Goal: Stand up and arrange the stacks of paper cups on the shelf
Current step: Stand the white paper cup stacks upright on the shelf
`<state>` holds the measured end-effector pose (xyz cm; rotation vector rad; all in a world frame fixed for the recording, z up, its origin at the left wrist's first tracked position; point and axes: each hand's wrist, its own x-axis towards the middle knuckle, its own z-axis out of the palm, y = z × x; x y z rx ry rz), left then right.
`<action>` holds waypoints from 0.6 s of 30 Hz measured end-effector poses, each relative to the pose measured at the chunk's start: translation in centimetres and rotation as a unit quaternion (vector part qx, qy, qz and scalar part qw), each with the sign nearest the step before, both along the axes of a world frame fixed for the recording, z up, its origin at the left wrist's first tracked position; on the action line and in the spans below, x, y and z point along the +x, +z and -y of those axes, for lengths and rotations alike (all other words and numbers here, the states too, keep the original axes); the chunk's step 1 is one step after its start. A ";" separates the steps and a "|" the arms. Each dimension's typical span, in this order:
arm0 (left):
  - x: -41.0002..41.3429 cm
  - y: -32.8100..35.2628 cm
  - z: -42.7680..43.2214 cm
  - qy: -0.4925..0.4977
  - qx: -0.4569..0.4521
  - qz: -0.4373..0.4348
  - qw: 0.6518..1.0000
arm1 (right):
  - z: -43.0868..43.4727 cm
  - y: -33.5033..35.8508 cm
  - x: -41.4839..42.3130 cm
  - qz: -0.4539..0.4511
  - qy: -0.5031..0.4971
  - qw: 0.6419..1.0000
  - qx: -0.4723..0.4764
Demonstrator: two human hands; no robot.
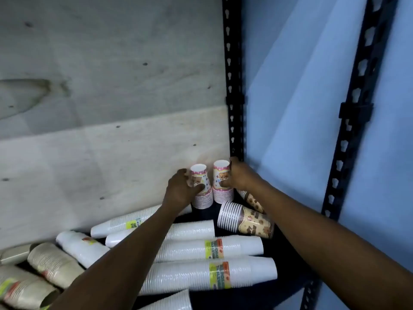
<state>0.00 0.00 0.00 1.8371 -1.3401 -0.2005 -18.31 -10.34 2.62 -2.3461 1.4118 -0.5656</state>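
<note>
Two pink stacks stand upright at the shelf's point(202, 217) back right corner, bases up, just beside each other. Left hand point(181, 191) wraps around the left stack point(201, 189), thumb across its front. Right hand point(239, 177) grips the right stack point(221, 182) from its right side, next to the black post point(233, 86). A brown bear stack point(245, 219) lies tipped just in front. White stacks point(210, 274) lie flat across the shelf; beige stacks point(53, 264) lie at far left.

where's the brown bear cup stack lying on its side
In the head view, the brown bear stack lies at the shelf's right rear, just before the two upright pink stacks, beside the right forearm.
</note>
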 end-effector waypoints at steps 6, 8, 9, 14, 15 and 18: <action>-1.9 1.2 -4.1 0.016 -0.056 0.001 0.998 | -4.2 1.8 -2.6 0.008 0.001 0.999 -0.043; -3.0 1.4 -6.3 -0.014 -0.066 0.025 0.997 | -6.0 2.2 -3.8 -0.002 -0.001 0.999 -0.053; -3.6 1.4 -7.3 -0.035 -0.060 0.043 0.997 | -6.8 2.3 -4.5 -0.007 -0.006 0.999 -0.045; -6.6 2.1 -9.7 -0.166 0.036 0.191 0.967 | -10.2 0.6 -7.0 -0.014 -0.040 0.998 -0.045; -7.0 2.2 -9.6 -0.185 0.054 0.229 0.954 | -10.8 0.0 -7.2 -0.015 -0.058 0.997 -0.041; -8.3 2.8 -9.1 -0.197 0.055 0.310 0.928 | -11.3 -1.1 -8.2 -0.038 -0.109 0.993 -0.027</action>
